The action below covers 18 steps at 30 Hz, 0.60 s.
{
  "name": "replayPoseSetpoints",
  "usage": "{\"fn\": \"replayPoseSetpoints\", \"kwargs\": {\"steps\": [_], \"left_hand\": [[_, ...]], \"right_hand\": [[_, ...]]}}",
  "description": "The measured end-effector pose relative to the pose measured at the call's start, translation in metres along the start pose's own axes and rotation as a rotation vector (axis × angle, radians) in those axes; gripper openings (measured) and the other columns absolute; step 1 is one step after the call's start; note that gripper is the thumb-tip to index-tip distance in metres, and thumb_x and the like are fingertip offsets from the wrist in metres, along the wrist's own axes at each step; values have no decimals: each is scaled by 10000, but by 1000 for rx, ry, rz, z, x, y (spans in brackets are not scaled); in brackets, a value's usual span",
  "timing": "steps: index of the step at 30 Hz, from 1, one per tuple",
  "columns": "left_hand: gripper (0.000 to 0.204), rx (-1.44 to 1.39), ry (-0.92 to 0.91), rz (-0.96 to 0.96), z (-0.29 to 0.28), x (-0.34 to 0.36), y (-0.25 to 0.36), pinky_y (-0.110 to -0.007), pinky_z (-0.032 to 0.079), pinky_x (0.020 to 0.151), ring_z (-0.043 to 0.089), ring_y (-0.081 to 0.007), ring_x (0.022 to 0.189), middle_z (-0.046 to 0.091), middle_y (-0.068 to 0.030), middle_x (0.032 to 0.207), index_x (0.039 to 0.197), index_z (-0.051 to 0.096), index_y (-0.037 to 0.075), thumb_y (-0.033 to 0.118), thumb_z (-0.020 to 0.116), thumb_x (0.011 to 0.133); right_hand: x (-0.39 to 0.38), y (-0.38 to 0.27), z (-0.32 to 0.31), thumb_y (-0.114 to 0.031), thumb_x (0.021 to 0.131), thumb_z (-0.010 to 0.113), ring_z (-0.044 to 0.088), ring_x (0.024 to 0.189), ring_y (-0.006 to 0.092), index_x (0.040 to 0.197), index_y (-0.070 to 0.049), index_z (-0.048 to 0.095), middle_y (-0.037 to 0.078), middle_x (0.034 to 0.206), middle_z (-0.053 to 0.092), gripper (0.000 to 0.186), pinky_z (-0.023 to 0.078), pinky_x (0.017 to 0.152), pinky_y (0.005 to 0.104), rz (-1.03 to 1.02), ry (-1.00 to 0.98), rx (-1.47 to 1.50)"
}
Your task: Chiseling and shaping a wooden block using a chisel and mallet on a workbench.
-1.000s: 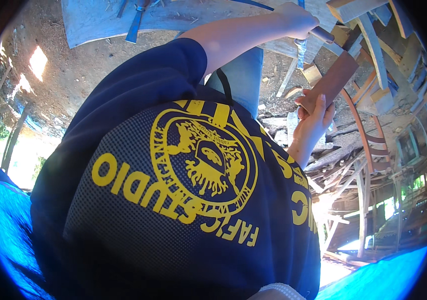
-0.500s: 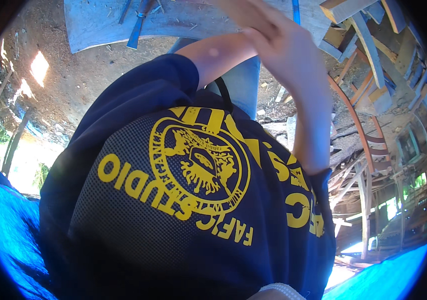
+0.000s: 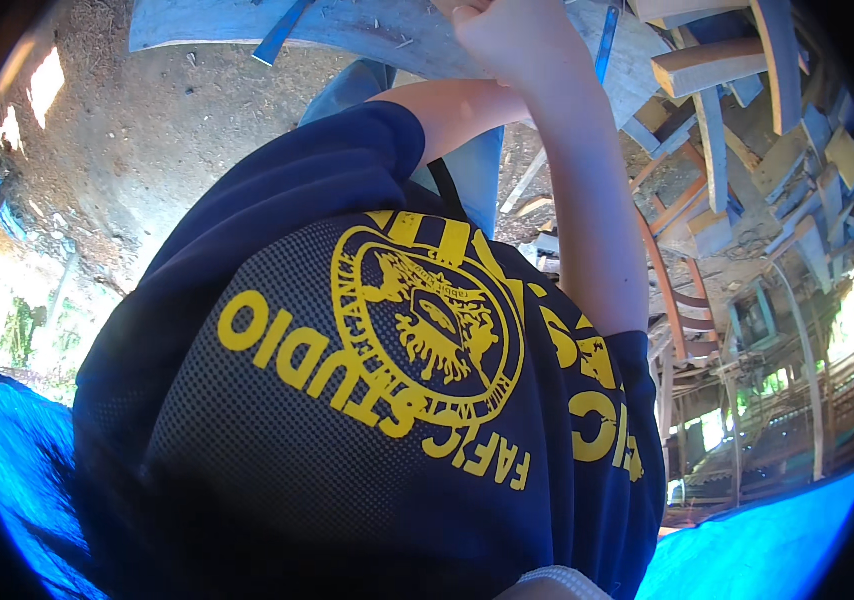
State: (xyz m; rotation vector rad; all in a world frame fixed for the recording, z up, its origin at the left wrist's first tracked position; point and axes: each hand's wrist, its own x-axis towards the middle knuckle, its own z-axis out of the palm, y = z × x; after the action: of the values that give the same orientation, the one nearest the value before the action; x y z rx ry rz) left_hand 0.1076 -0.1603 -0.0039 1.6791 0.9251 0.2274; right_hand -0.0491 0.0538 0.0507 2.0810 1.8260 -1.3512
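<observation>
My right hand (image 3: 525, 45) is at the top edge, above a wide blue-grey board (image 3: 182, 22). Its visible fingers look curled, and the picture's edge cuts off whatever they hold. From the left sleeve my left forearm (image 3: 462, 112) reaches across and passes behind the right wrist. My left hand itself is hidden there, so its fingers do not show. A flat blue-tinted blade-like tool (image 3: 284, 35) lies at the board's near edge, left of the hands. To their right a narrow blue strip (image 3: 607, 45) rests on the board.
Several wooden offcuts (image 3: 712, 66) are piled at the right, some sticking up. Behind my right arm stands a reddish-brown slatted wooden frame (image 3: 692, 323). Bare earth floor (image 3: 187, 120) with wood chips lies below the board. Blue sheeting (image 3: 757, 545) shows at the lower right.
My right hand and forearm have shifted up and to the left, partly out of the picture. The fingers, stretched out and blurred before, now look curled. The whole view has turned slightly.
</observation>
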Motion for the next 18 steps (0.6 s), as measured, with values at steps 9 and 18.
{"fn": "replayPoseSetpoints", "kwargs": {"steps": [9, 18], "left_hand": [[262, 65, -100, 43, -82, 2, -249, -414, 529, 839, 654, -240, 1029, 676, -119, 1070, 1091, 640, 70, 213, 580, 879], [270, 532, -35, 60, -274, -66, -225, -433, 553, 670, 686, -321, 818, 685, -102, 895, 1049, 597, 126, 314, 609, 855]], "right_hand": [[-21, 51, 2, -223, 848, 571, 666, 865, 377, 1288, -63, 567, 233, 1006, 674, 469, 530, 743, 411, 185, -77, 502], [-95, 129, 40, -88, 916, 561, 655, 717, 190, 1424, -37, 371, 183, 1100, 606, 545, 527, 485, 280, 342, 590, 911]]}}
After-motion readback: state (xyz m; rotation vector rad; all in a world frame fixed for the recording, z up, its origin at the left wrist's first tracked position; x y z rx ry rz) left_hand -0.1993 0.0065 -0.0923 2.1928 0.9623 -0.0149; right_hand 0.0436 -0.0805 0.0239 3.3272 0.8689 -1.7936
